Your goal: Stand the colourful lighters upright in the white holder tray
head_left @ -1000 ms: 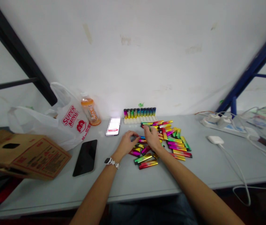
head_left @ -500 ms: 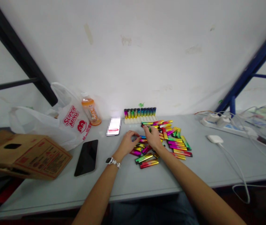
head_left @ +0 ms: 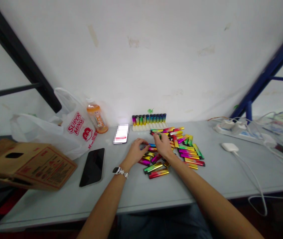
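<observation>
Barely shifted since a second ago | left hand (head_left: 136, 150), right hand (head_left: 163, 146): fingers curled, touching lighter pile (head_left: 190, 155), hold unclear | bag (head_left: 78, 127), centre-left, reads SUPER MING

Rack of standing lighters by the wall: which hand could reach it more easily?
Probably the right hand. It sits farther back in the lighter pile, closest to the rack. The left hand rests farther forward, at the pile's left edge.

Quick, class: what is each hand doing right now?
Left hand: fingers curled on the loose lighters; grip cannot be told.
Right hand: curled over the same pile; grip cannot be told.
</observation>
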`<state>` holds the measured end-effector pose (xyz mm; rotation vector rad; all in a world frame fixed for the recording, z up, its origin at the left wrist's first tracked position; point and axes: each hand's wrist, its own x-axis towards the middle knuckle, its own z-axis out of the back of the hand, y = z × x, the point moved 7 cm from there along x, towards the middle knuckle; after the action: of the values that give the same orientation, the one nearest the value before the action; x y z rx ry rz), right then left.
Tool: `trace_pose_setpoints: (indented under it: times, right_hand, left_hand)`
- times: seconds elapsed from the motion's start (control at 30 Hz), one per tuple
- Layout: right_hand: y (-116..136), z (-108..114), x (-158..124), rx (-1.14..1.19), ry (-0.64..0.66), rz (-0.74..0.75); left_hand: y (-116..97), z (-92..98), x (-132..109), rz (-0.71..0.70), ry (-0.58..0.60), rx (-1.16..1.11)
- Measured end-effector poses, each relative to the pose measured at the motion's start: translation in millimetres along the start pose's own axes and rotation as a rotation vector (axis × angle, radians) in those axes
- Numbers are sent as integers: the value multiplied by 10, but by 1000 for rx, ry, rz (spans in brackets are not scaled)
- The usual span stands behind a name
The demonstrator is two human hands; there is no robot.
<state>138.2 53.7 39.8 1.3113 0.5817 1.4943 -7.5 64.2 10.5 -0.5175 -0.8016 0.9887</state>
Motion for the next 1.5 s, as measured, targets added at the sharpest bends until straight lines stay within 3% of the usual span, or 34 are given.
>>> trace_pose_setpoints:
  times: [0.33, 0.67, 0.87, 0.97, 1.17, 1.5]
  right_hand:
    - [-33, -22, -5, -22, 9, -4]
    - [-54, -120, 38, 280, 186, -2]
    - [29, 53, 467, 73, 153, 110]
    - [-39, 49, 791, -9, 204, 114]
    - [-242, -12, 1341, -64, 146, 172]
    - [-358, -325, 1543, -235, 203, 193]
  left_hand:
    - [-25, 6, -5, 3, 11, 8]
    - [-41, 23, -26, -10, 7, 6]
    - [-33, 32, -24, -10, -6, 5]
    - [-19, 27, -15, 6, -6, 12]
    - [-12, 28, -12, 15, 1, 8]
    - [37, 7, -20, 8, 24, 23]
